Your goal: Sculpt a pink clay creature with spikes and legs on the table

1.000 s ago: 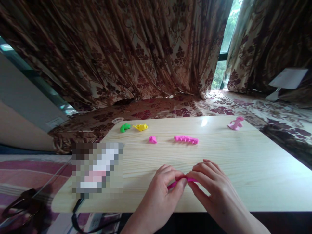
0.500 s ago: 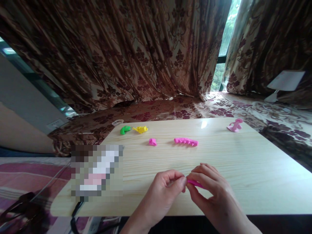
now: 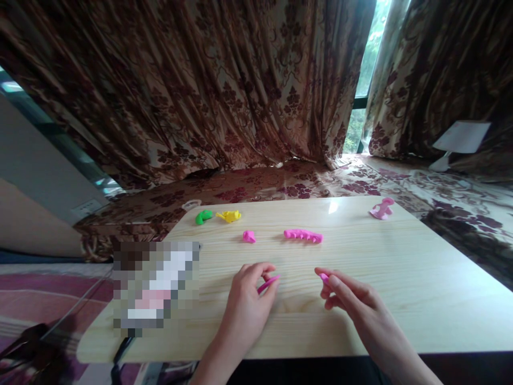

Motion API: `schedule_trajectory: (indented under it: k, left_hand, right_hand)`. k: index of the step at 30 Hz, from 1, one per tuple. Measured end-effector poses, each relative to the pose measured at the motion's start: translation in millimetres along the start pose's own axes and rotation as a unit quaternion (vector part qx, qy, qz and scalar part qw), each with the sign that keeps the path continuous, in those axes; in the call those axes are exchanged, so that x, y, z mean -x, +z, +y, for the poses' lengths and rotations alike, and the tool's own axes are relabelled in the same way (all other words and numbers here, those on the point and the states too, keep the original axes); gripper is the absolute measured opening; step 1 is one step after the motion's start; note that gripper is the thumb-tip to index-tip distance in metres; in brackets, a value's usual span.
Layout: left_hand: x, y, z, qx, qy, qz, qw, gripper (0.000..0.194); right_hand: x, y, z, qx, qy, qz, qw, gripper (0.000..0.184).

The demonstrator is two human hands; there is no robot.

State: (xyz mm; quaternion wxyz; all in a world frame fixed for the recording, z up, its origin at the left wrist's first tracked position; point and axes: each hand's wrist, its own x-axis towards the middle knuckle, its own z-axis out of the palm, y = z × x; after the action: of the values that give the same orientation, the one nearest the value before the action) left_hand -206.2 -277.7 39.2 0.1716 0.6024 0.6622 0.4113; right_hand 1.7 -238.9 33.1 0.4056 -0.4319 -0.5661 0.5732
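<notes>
My left hand (image 3: pixel 250 299) is closed, pinching a thin strip of pink modelling clay (image 3: pixel 267 285) between thumb and fingers. To its right and apart from it, my right hand (image 3: pixel 352 299) pinches a small piece of pink clay (image 3: pixel 324 278) at the fingertips. Beyond the hands lies a long pink clay roll (image 3: pixel 303 236) with several small points along its near side. Left of that roll sits a small pink clay lump (image 3: pixel 249 236).
Farther back on the wooden table (image 3: pixel 401 256) are a green clay piece (image 3: pixel 204 216) and a yellow one (image 3: pixel 230 216). A light pink object (image 3: pixel 382 208) stands at the far right. A blurred-out flat object (image 3: pixel 158 286) with a black cable lies at left.
My hands were together on one pink clay strip; now they are apart, each with a piece of it. The left hand has moved left, the right hand slightly right.
</notes>
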Motion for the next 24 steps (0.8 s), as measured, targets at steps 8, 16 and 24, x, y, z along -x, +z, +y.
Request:
schedule_trajectory:
  k: [8,16,24]
  left_hand:
    - [18,8.6,14,-0.137,0.147,0.027,0.979,0.017]
    - [35,25.2,18,-0.101,0.140,-0.009,0.985,0.016]
    - [35,24.7,15,-0.080,0.145,-0.006,0.986,0.014]
  right_hand:
    - [8,-2,-13,0.179,-0.119,-0.054,0.975,0.014]
    - [2,-2,-20,0.474,-0.211,-0.125,0.845,0.019]
    - [-5,3,-18,0.567,-0.239,-0.149,0.774,0.021]
